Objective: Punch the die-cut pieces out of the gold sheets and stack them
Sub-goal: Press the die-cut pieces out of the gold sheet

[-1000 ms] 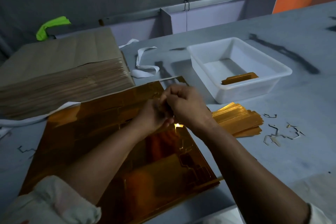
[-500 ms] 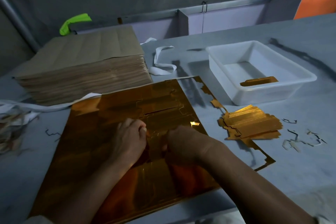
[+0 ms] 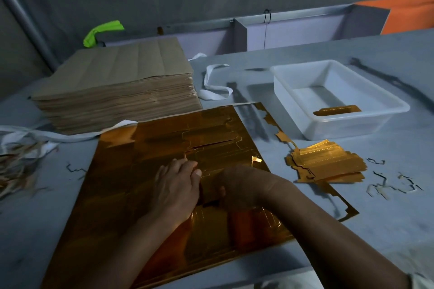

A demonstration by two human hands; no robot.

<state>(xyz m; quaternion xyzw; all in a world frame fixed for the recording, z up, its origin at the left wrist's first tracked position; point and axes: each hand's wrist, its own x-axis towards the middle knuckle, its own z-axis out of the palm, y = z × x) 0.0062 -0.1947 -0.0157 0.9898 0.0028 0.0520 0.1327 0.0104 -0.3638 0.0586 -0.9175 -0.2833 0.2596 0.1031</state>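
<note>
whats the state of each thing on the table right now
gold sheet, lying flat, partly punched
die-cut piece, half lifted from the sheet
left hand, gripping that piece
right hand, gripping that piece
punched stack, loose, uneven pile
white tub, open, one gold bundle inside

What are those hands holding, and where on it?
The left hand and right hand pinch one die-cut piece by opposite side edges, on the gold sheet.

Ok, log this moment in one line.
left hand: rests on gold sheet | right hand: pinches die-cut piece | punched stack: right of sheet | tub: gold pieces inside
</note>
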